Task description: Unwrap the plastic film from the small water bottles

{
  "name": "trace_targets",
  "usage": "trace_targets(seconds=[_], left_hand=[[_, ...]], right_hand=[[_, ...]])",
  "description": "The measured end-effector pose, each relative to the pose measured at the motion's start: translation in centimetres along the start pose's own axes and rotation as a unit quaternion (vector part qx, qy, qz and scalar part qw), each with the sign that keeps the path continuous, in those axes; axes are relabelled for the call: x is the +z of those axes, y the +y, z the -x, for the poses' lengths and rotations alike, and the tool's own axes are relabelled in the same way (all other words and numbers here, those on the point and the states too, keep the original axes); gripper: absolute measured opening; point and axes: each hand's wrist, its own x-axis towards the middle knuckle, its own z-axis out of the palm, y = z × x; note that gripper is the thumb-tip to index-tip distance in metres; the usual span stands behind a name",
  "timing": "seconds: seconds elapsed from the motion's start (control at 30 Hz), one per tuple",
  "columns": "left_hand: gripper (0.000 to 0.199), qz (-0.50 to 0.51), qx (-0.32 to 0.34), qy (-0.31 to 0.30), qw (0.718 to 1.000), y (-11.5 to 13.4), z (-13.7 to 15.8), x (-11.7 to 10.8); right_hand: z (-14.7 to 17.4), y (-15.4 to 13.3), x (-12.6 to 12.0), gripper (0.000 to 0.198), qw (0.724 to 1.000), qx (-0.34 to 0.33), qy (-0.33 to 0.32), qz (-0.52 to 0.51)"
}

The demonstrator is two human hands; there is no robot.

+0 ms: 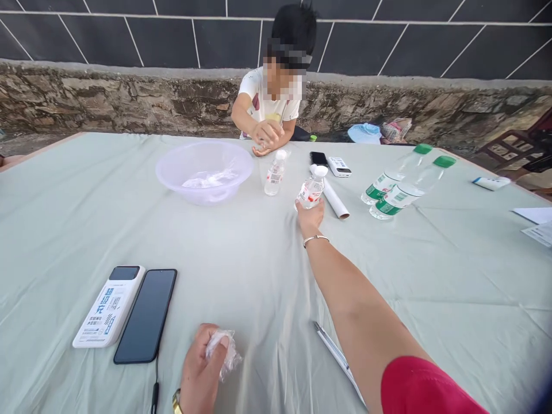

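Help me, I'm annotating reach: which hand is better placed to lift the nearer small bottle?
Probably the right hand: it holds that bottle low down, while the left hand, farther back, holds crumpled plastic.

Right arm (356, 296) outstretched, left fingers (203, 336) curled

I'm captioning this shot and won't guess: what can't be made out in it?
Head view:
Much of the held bottle's base: hidden by the right grip.
Part of the white roll: behind that bottle.
Full shape of the crumpled plastic: covered by the left grip.
Papers: cut off by the right edge, print too small.
Strap: cut off by the bottom edge.
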Motion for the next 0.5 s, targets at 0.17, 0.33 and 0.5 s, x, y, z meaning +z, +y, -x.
trace_targets(seconds=[0.17, 0.33, 0.5], left_hand=[[0.029, -0.142, 0.067, -0.025, 0.987, 2.1, -4.7, -0.9], [0.025, -0.085, 0.039, 0.028, 0.995, 10.0, -14.3, -2.2], [0.026, -0.127, 0.118, 0.167, 0.971, 19.4, -24.6, -2.4]], right_hand=[[3.8, 2.3, -0.3, 0.055, 1.000, -0.010, -0.017, -0.013], [6.2, 2.6, -0.1, 0.045, 0.994, -0.055, -0.086, -0.029], [7.8, 2.3, 1.2, 0.041, 0.982, -0.124, -0.139, -0.016]])
